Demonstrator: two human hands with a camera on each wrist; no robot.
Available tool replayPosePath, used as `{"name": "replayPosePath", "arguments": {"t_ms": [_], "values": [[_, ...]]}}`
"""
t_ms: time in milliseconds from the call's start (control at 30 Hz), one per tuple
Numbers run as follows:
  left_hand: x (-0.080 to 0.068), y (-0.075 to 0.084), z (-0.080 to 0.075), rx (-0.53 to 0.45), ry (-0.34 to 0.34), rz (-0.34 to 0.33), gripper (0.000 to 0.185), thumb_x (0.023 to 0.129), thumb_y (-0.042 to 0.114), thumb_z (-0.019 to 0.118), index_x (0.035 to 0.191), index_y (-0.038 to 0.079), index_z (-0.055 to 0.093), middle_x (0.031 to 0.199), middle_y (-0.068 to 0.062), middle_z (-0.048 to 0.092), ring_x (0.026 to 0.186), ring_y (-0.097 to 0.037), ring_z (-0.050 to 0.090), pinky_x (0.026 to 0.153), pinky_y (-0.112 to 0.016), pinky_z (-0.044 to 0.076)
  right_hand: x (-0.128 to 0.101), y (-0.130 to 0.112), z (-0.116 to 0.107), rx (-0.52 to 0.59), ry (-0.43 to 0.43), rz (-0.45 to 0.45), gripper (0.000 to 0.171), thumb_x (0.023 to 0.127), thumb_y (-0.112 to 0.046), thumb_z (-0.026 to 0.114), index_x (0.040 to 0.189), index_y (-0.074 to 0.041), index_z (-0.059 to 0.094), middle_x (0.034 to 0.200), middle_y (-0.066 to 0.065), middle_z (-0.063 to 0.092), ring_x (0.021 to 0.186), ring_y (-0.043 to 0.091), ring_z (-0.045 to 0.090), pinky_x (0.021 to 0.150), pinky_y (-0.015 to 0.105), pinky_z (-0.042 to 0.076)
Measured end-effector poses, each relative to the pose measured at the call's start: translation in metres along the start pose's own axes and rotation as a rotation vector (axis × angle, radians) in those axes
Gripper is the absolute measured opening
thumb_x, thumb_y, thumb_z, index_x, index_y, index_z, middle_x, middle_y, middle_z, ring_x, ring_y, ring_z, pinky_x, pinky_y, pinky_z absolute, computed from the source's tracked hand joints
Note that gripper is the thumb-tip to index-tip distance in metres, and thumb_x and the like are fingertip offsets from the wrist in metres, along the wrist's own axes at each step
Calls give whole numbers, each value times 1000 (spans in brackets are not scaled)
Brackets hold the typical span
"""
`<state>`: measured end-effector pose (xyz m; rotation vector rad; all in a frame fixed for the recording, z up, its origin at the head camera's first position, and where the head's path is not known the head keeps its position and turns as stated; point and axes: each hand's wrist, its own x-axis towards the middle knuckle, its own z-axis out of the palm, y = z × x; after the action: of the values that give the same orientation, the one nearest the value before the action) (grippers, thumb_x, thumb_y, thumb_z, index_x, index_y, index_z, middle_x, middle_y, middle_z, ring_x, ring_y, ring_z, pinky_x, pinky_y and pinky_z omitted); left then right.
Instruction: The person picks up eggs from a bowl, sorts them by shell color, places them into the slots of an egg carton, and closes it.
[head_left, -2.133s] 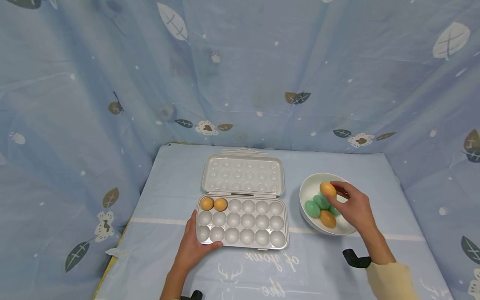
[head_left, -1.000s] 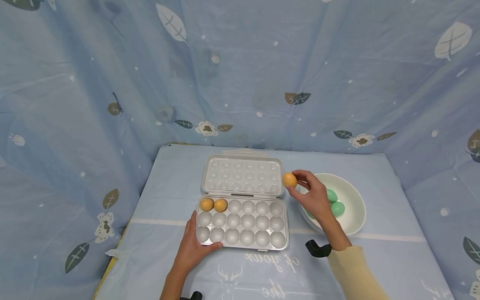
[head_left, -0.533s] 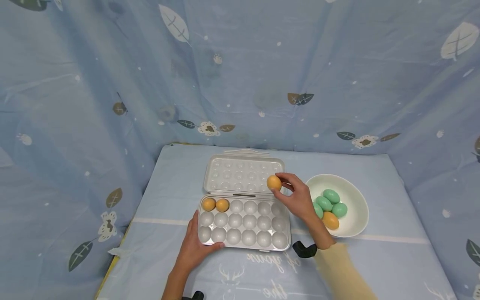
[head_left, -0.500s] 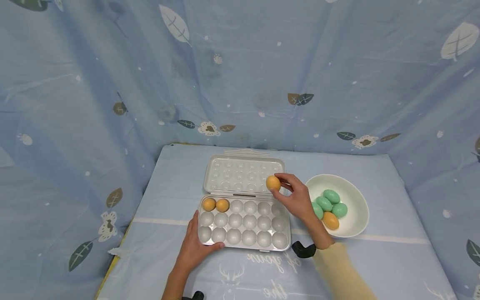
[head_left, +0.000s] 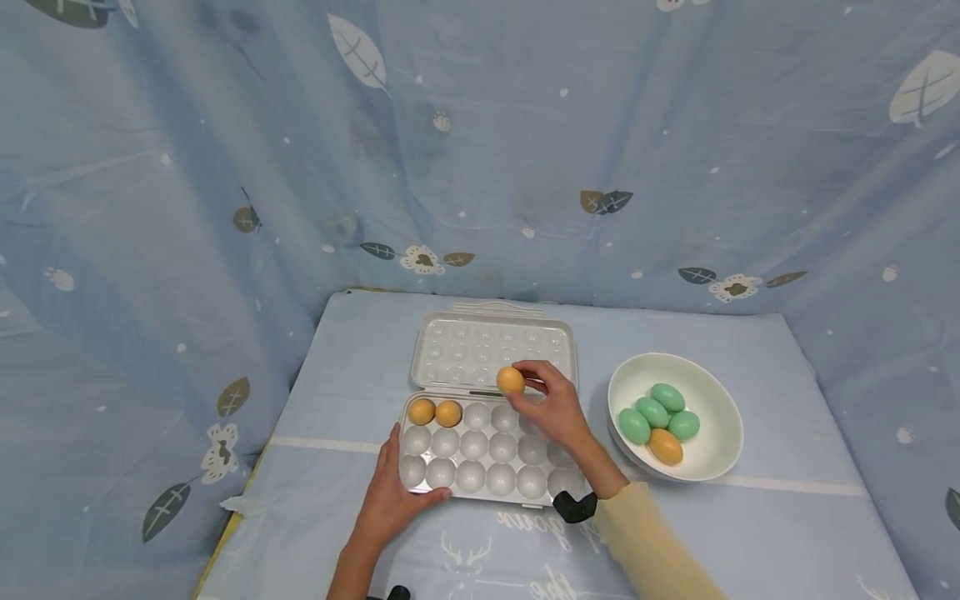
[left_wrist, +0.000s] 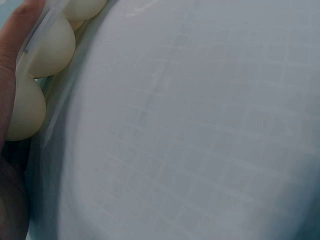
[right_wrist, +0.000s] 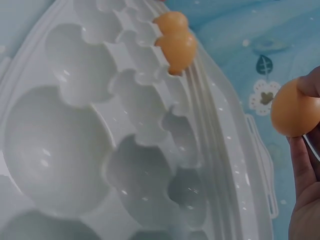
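Note:
My right hand [head_left: 551, 407] pinches an orange egg [head_left: 511, 381] between thumb and fingertips, above the hinge side of an open egg tray [head_left: 480, 490]. The right wrist view shows the held egg [right_wrist: 292, 107] beside the tray's rows of cups. Two orange eggs [head_left: 447, 413] sit in the left end of the tray's back row. My left hand [head_left: 393, 496] holds the tray's front left corner, fingers along the left side and thumb at the front edge. In the left wrist view the thumb [left_wrist: 15, 40] lies along the rim, over the cups' rounded undersides [left_wrist: 52, 50].
To the right of the tray stands a white bowl [head_left: 716, 442] with several green eggs [head_left: 667, 397] and one orange egg [head_left: 666, 447]. The tray's clear lid [head_left: 450, 371] lies folded back behind it. A blue patterned curtain [head_left: 480, 150] hangs behind the table.
My right hand has lifted an orange egg out of the bowl and carried it left, over to the tray's hinge side. My left hand keeps its place at the tray's corner.

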<state>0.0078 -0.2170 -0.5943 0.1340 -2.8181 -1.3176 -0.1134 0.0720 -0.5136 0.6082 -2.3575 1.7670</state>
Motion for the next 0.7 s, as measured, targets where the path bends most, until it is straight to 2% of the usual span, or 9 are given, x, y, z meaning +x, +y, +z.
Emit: {"name": "replayPosePath", "arguments": {"t_ms": [67,367,500,700], "values": [[0,0,1,1,1,-3,147,57,64,95,165,9,12,160,-20,33,143,-40,44,115,-58,39,0,13,10,7,-15,0,47,82,8,81,125,6,64,124,25,64,116,42,65,98,48,56],[1,-1,0,-2,1,-1,146,58,65,94,166,12,11,161,-20,33,142,-40,44,115,-58,40,-1,22,41,83,-109,30,44,82,0,85,122,-4,65,121,13,66,116,32,66,98,38,58],[1,-2,0,1,-6,-5,146,59,64,94,166,11,10,161,-21,32,143,-40,44,115,-58,40,-3,25,51,78,-157,75,44,84,-2,84,122,-7,64,122,9,65,117,28,66,99,32,57],[1,-6,1,-1,-3,3,146,58,66,94,166,12,11,161,-20,32,143,-39,44,115,-58,40,-10,33,65,36,-190,79,43,85,-6,84,122,-8,62,121,7,65,117,28,65,99,33,56]]}}
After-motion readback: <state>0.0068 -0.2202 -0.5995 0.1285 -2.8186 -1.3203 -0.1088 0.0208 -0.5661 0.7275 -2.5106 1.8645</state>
